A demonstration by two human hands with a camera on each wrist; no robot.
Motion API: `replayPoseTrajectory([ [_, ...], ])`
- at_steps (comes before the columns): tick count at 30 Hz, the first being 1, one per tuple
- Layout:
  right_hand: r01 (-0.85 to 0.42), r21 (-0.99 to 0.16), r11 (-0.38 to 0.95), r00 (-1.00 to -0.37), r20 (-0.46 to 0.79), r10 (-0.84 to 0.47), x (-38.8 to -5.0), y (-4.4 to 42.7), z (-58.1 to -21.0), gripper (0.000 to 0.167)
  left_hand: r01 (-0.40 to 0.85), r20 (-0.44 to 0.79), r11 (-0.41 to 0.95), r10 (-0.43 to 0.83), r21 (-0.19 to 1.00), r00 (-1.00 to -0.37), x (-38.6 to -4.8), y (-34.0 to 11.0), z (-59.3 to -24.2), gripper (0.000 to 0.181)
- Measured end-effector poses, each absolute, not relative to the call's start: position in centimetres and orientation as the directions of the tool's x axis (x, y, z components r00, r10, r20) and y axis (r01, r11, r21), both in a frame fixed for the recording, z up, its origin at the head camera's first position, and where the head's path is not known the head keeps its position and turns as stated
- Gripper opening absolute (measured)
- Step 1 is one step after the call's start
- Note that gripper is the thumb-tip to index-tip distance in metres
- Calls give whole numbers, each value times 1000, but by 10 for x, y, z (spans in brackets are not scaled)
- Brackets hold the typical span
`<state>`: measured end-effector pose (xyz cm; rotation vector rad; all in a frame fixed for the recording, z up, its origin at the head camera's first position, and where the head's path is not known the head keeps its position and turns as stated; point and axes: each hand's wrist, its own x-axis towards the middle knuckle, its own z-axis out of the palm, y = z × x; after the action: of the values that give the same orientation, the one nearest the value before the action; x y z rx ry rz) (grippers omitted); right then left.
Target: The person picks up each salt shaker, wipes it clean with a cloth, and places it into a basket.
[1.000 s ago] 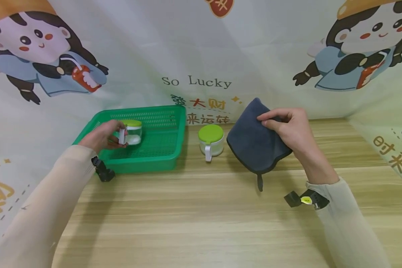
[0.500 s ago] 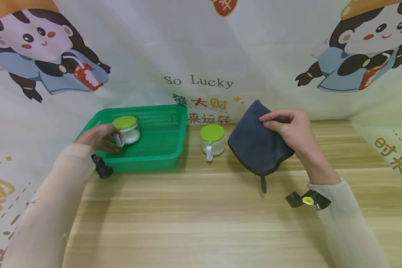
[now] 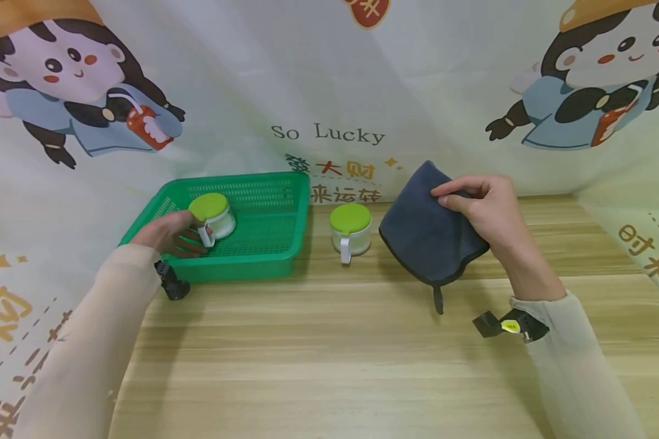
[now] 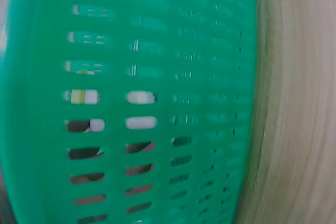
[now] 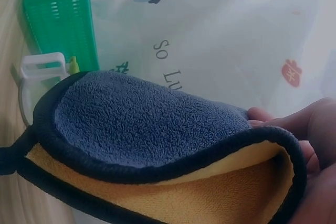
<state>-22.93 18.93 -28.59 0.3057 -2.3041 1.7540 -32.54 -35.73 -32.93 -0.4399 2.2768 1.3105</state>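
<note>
My left hand (image 3: 172, 233) reaches over the left side of a green plastic basket (image 3: 252, 267) and holds a clear jar with a green lid (image 3: 211, 210) by its white handle. The jar sits low inside, slightly tilted; whether it touches the basket floor I cannot tell. In the left wrist view the basket's slotted wall (image 4: 157, 82) hides most of this hand and jar. My right hand (image 3: 486, 204) pinches a folded dark grey cloth (image 3: 431, 228) between thumb and fingers, its loop hanging down. The right wrist view shows the cloth's yellow inner side (image 5: 210, 198).
A second green-lidded jar (image 3: 350, 235) stands on the wooden table (image 3: 329, 341) between basket and cloth, handle towards me. Behind the table hangs a printed white sheet (image 3: 329, 73), which also covers the sides.
My left hand has lowered the jar further into the basket, and its handle has swung towards me. The right hand keeps the cloth nearly in place. The view has shifted slightly.
</note>
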Motion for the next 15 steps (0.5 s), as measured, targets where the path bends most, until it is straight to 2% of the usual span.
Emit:
replayPoseTrajectory([
  [7, -284, -925, 253, -957, 288, -23, -230, 188, -287, 16, -402, -475, 702, -104, 587, -874, -314, -349, -321, 55],
  [11, -288, -915, 283, -956, 294, -25, -230, 188, -287, 16, -239, -305, 909, -134, 342, -943, -305, -331, -312, 41],
  [13, -288, -912, 292, -956, 293, -26, -230, 188, -287, 17, -178, -182, 959, -139, 221, -973, -302, -320, -307, 29],
  [15, -289, -910, 296, -955, 295, -27, -231, 189, -287, 17, -139, -38, 977, -134, 163, -990, -298, -306, -303, 28],
])
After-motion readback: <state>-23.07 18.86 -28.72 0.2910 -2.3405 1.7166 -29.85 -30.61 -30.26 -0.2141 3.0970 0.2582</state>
